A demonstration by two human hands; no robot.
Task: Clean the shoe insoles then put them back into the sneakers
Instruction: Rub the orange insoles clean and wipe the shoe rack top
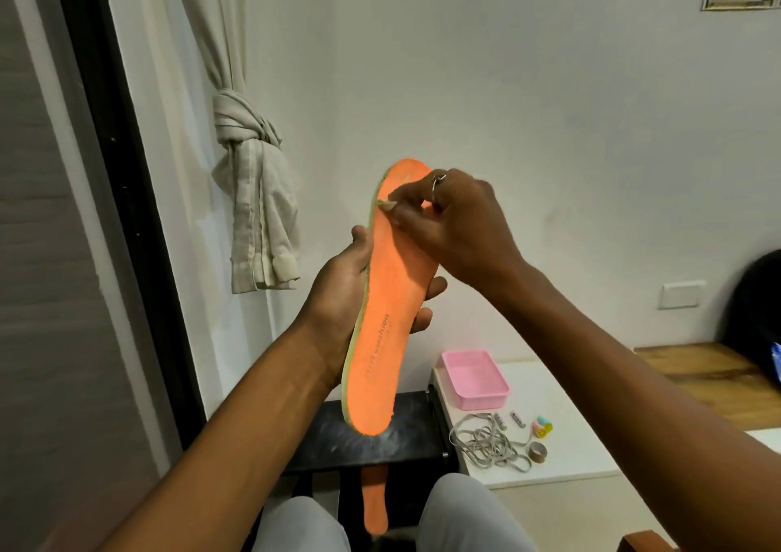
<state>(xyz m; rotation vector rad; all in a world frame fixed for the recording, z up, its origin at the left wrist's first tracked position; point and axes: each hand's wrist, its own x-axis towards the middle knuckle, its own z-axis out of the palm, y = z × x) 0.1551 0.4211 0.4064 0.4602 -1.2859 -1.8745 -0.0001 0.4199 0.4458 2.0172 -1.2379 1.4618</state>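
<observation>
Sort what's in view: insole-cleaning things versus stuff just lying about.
Job: orange insole in the left hand; pale wad pinched in the right hand; second insole below.
Lying about: pink tray, tangled cord, tape roll, knotted curtain.

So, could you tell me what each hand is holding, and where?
The left hand grips the orange insole around its middle. The right hand pinches a small pale scrap, too small to identify, against the insole's edge near its upper end.
</observation>
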